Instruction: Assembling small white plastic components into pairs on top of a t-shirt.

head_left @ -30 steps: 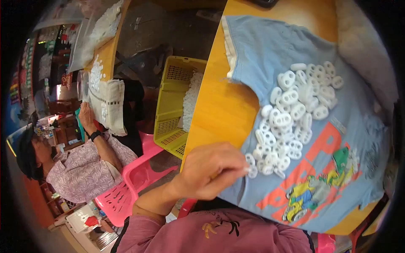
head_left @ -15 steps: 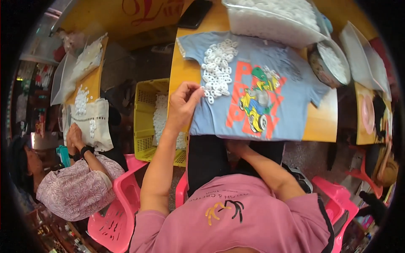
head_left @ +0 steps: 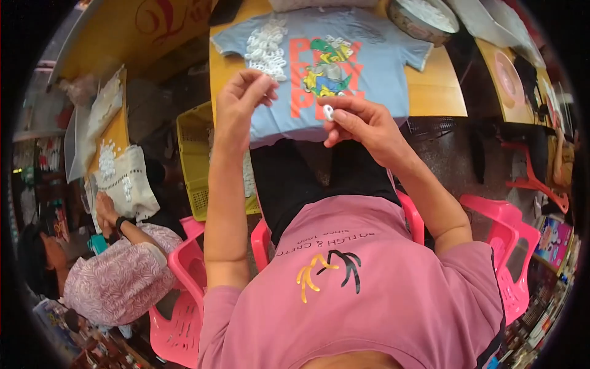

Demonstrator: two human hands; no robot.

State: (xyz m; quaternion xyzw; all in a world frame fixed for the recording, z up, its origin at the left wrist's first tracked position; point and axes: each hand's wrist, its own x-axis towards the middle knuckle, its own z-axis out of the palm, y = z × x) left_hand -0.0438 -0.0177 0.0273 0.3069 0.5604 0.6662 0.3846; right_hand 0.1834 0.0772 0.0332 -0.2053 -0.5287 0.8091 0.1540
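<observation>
Small white oval plastic pieces with holes lie in a pile (head_left: 266, 52) on the left part of a light-blue printed T-shirt (head_left: 382, 74), which is spread over a wooden table (head_left: 439, 86). My right hand (head_left: 369, 128) is raised over the shirt's near edge. Between its thumb and fingers it pinches one white oval piece (head_left: 328, 113). My left hand (head_left: 244, 98) hovers just nearer than the pile, its thumb and fingertips drawn together. Whether anything small sits between them is hidden.
At the far right of the table stands a round tin (head_left: 409, 29) of white pieces. A yellow crate (head_left: 195, 172) is left of the table, between me and a seated co-worker (head_left: 120, 280). Beyond the crate, the co-worker's cloth (head_left: 140, 169) holds more white pieces. A pink chair (head_left: 507, 246) stands at right.
My right hand has risen from below the table edge into view, holding a white piece. My left hand has come away from the pile's near end. The whole view has shifted.
</observation>
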